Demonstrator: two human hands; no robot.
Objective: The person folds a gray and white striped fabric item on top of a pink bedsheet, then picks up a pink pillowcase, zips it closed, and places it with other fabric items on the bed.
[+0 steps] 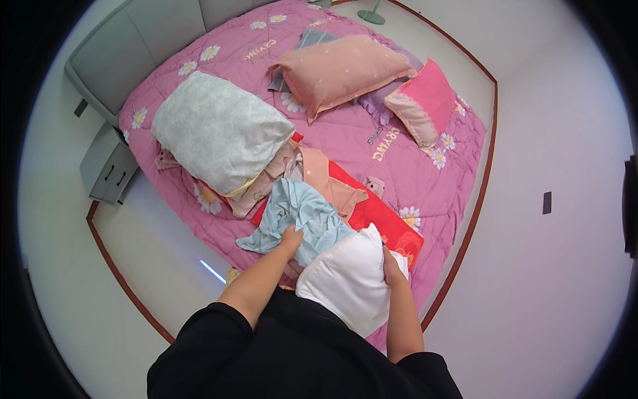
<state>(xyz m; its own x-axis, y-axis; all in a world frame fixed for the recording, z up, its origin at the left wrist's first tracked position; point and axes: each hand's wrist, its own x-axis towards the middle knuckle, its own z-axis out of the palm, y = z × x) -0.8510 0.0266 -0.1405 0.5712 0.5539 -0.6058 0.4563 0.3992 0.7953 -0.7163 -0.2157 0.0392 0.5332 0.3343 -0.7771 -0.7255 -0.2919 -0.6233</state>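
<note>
A bare white pillow lies tilted against the front of my body at the near side of the bed. My right hand grips its right edge, fingers partly hidden behind it. Crumpled light blue cloth, which looks like a pillowcase, meets the pillow's far left end. I cannot tell whether the pillow's end is inside it. My left hand is closed on a bunched fold of this cloth. Beneath the cloth and beyond it lie a peach fabric piece and a red patterned one.
The bed has a pink flowered quilt and a grey headboard. A pale grey pillow rests on folded fabrics at left. Farther off are a peach pillow and a pink pillow. A grey nightstand stands at left.
</note>
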